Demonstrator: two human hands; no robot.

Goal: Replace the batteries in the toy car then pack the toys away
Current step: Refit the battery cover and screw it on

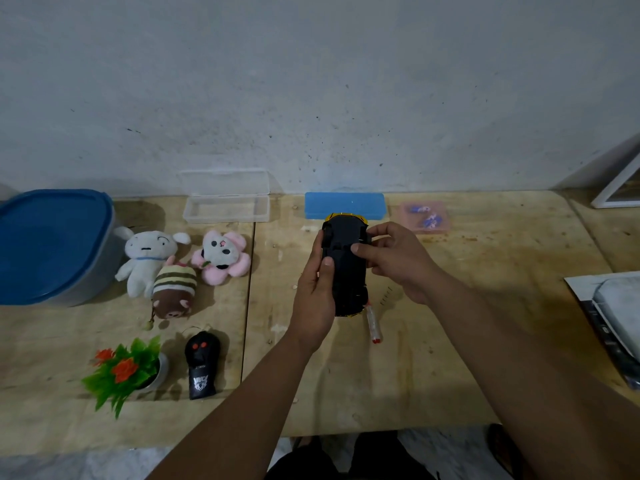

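Note:
The toy car [346, 271] is upside down above the wooden table [450, 341], its black underside up and yellow body showing at both ends. My left hand [313, 296] grips its left side, thumb on the underside. My right hand [394, 259] holds the right side, thumb pressing the middle of the underside. A red-tipped screwdriver [373, 323] lies on the table just below the car. A pink packet of batteries [425, 217] sits at the back right. Three plush toys [173, 268] and a black remote control [202, 367] lie to the left.
A blue-lidded tub [52, 244] stands at far left. An open clear box [227, 204] and a blue case [344, 205] sit by the wall. A small plastic plant [126, 370] is at front left. A grey item on paper [616, 313] lies at the right edge.

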